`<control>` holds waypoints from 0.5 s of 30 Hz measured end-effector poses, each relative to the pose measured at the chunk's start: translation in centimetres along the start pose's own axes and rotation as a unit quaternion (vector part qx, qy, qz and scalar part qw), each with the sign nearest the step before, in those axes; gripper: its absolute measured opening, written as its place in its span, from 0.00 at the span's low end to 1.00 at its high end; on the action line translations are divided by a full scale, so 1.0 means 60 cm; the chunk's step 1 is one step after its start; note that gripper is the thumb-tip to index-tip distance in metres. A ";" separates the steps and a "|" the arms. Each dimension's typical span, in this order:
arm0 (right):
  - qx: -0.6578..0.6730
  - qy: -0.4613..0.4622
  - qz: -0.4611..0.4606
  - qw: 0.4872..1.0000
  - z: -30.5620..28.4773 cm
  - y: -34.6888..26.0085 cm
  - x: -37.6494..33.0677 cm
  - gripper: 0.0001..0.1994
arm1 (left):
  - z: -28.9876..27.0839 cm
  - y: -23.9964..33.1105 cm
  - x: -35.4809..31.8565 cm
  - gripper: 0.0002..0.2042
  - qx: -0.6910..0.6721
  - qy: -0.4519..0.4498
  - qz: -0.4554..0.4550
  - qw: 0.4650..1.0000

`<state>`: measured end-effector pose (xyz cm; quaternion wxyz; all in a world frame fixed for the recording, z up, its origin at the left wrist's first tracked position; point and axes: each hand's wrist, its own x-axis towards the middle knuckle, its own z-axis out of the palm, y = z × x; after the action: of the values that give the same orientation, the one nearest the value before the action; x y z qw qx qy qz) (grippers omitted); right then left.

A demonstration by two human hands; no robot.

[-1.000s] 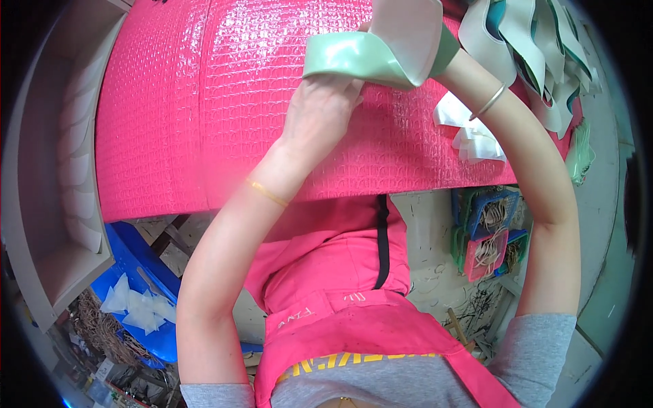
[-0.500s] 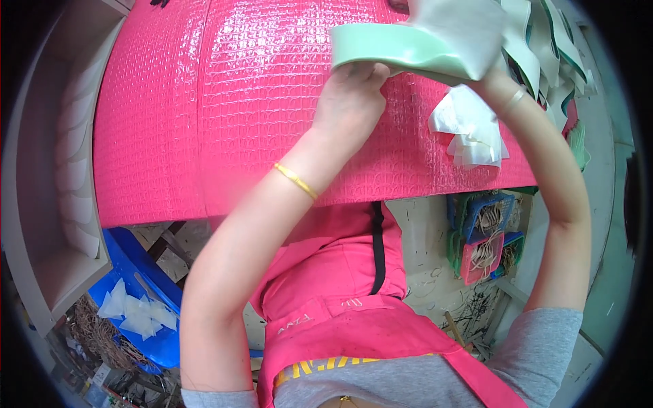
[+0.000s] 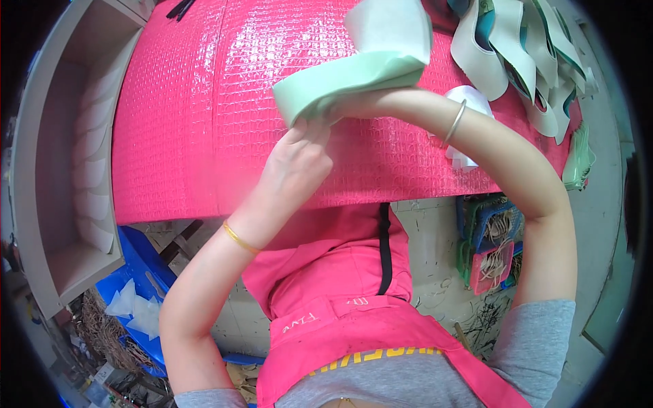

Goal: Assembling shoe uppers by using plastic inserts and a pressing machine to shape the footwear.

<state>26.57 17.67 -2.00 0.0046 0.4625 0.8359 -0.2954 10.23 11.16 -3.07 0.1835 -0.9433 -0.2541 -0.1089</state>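
Blue crate [image 3: 139, 272] w/ clear packets sits lower left; small pink and blue baskets [image 3: 493, 248] lower right under the pink table [image 3: 204, 109]. Left hand [image 3: 296, 166] pinches the mint-green sole piece's [image 3: 347, 78] lower edge. Right hand hidden inside it, can't tell its grip. Vs 0.5 s ago: piece now lower, nearer centre.
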 end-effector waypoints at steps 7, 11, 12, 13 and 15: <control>0.044 0.030 -0.076 0.996 0.003 0.029 0.005 0.10 | 0.011 0.001 -0.012 0.05 -0.022 -0.015 -0.024 0.999; 0.004 0.048 -0.147 0.988 -0.004 0.043 0.004 0.10 | 0.024 0.005 -0.027 0.11 -0.101 0.046 -0.093 0.989; -0.007 0.051 -0.169 0.984 -0.006 0.046 0.006 0.10 | 0.023 0.005 -0.029 0.13 -0.140 0.052 -0.134 0.980; -0.017 0.054 -0.191 0.980 -0.005 0.049 0.005 0.10 | 0.021 0.007 -0.030 0.13 -0.139 0.051 -0.137 0.979; -0.037 0.060 -0.233 0.970 -0.005 0.052 0.007 0.10 | 0.016 0.013 -0.028 0.16 -0.131 -0.009 -0.159 0.979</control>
<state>28.85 19.39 -3.40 -0.0976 0.2712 0.9299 -0.2286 9.30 10.19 -4.68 0.0365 -0.9076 -0.3860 -0.1609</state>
